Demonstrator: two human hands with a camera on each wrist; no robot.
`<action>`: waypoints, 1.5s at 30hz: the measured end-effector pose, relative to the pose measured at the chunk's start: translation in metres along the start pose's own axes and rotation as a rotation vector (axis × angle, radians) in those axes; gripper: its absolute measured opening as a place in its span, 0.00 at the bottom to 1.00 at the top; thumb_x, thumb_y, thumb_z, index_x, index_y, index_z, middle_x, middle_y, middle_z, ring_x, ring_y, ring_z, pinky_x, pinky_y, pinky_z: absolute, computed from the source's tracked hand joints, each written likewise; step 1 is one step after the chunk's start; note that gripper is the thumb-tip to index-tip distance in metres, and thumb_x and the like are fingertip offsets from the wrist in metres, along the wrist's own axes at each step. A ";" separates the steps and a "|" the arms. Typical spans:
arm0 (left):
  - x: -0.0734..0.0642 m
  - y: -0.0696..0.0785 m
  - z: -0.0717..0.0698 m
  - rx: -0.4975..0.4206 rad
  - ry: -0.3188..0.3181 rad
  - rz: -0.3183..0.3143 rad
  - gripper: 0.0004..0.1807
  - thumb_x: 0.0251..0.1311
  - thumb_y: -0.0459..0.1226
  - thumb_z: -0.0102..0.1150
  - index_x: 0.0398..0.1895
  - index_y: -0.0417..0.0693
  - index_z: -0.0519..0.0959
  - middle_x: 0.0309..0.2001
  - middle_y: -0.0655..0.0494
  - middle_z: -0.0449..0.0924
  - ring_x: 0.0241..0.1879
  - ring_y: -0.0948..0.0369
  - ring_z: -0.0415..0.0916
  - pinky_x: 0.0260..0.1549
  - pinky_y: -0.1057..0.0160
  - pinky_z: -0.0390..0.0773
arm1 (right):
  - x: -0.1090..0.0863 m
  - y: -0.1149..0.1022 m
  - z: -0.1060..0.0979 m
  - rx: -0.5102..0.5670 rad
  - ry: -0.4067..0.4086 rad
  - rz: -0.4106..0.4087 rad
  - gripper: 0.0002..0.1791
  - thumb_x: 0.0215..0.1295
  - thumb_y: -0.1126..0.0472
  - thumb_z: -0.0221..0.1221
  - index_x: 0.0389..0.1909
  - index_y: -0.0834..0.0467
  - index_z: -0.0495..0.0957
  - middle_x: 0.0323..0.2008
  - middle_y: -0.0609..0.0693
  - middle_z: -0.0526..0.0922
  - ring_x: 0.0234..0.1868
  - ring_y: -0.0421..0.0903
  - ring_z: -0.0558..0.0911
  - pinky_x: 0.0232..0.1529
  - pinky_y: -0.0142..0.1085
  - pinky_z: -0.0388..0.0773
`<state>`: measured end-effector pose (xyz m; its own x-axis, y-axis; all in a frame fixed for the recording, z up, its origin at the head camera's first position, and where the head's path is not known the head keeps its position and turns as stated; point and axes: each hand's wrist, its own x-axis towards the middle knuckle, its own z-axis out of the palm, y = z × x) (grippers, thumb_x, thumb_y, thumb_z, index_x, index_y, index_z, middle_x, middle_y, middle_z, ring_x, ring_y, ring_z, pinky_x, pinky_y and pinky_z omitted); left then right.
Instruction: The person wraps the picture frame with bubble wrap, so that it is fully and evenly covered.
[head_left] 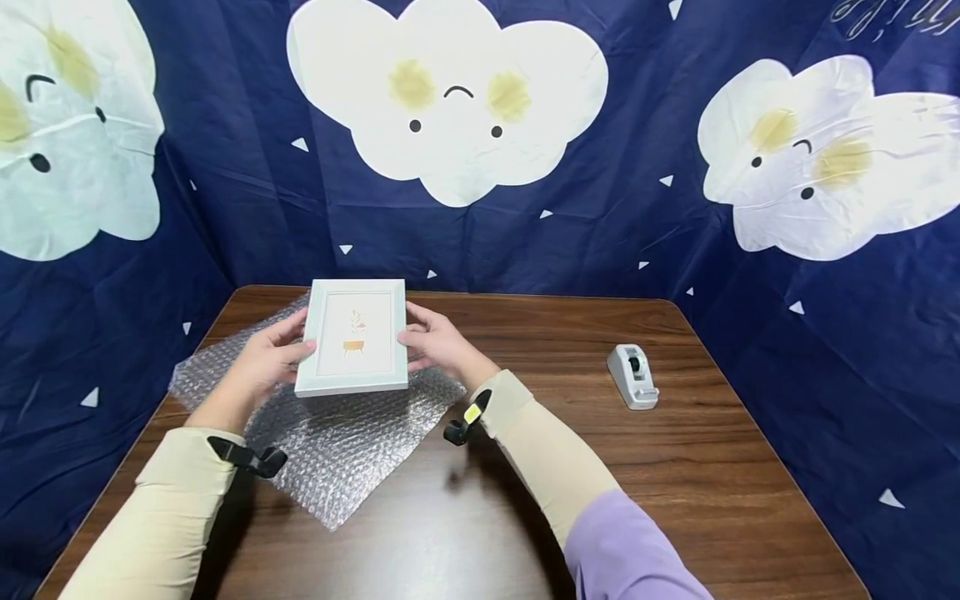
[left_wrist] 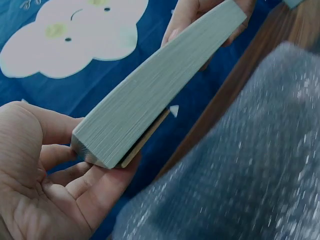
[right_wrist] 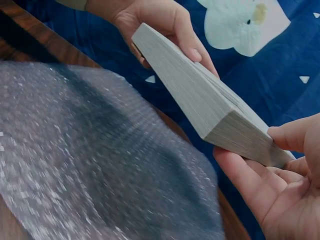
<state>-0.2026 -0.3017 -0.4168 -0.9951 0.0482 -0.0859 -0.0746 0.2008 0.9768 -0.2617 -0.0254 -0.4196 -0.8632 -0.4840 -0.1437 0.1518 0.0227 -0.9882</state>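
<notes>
Both hands hold a white picture frame (head_left: pixel 360 337) with a small plant-and-stand print, raised above a sheet of bubble wrap (head_left: pixel 337 450). My left hand (head_left: pixel 264 360) grips its left side, thumb on the front edge and fingers curled beneath. On the opposite side my right hand (head_left: pixel 442 340) pinches the edge the same way. The left wrist view shows the picture frame's thick side (left_wrist: pixel 155 85) and a strip of brown backing (left_wrist: pixel 145 137) under it. In the right wrist view the picture frame (right_wrist: pixel 200 100) tilts above the bubble wrap (right_wrist: pixel 100 150).
A white tape dispenser (head_left: pixel 633 377) stands on the right part of the brown wooden table (head_left: pixel 540 333). Behind and at both sides hangs a dark blue cloth (head_left: pixel 465 242) printed with white clouds. The bubble wrap reaches the table's left edge.
</notes>
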 end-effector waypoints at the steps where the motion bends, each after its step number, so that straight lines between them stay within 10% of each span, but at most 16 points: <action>1: -0.001 -0.001 -0.004 0.007 0.006 -0.005 0.39 0.74 0.35 0.54 0.82 0.53 0.47 0.70 0.36 0.59 0.38 0.71 0.80 0.34 0.60 0.86 | 0.003 0.002 0.005 0.002 -0.002 0.005 0.39 0.73 0.69 0.56 0.81 0.50 0.53 0.57 0.59 0.83 0.46 0.58 0.87 0.35 0.47 0.87; 19: -0.002 -0.041 -0.045 0.222 -0.002 -0.153 0.38 0.76 0.36 0.50 0.82 0.47 0.44 0.75 0.28 0.52 0.49 0.51 0.77 0.38 0.54 0.85 | 0.032 0.044 0.060 0.022 0.072 0.124 0.40 0.68 0.73 0.60 0.78 0.53 0.60 0.41 0.55 0.86 0.40 0.56 0.88 0.36 0.49 0.87; 36: 0.000 -0.061 -0.047 0.326 0.014 -0.252 0.40 0.73 0.36 0.51 0.81 0.43 0.44 0.74 0.25 0.51 0.58 0.39 0.73 0.38 0.53 0.86 | 0.037 0.056 0.082 -0.139 0.226 0.122 0.31 0.69 0.69 0.61 0.72 0.54 0.71 0.34 0.52 0.85 0.28 0.48 0.85 0.28 0.42 0.86; 40: 0.001 -0.060 -0.048 0.424 -0.016 -0.245 0.41 0.72 0.37 0.53 0.80 0.38 0.45 0.73 0.23 0.50 0.60 0.34 0.71 0.39 0.49 0.86 | 0.035 0.052 0.084 -0.324 0.270 0.112 0.27 0.70 0.65 0.62 0.69 0.54 0.74 0.43 0.54 0.87 0.33 0.49 0.87 0.30 0.42 0.86; 45: 0.000 -0.060 -0.050 0.711 -0.032 -0.118 0.41 0.68 0.42 0.58 0.76 0.31 0.54 0.71 0.18 0.50 0.67 0.27 0.56 0.64 0.33 0.63 | 0.032 0.055 0.080 -0.868 0.329 0.043 0.23 0.70 0.51 0.62 0.66 0.44 0.78 0.60 0.44 0.82 0.61 0.46 0.79 0.61 0.40 0.74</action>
<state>-0.2012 -0.3630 -0.4656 -0.9799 0.0137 -0.1990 -0.1102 0.7943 0.5975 -0.2429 -0.1093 -0.4739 -0.9785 -0.1979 -0.0579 -0.1120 0.7461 -0.6563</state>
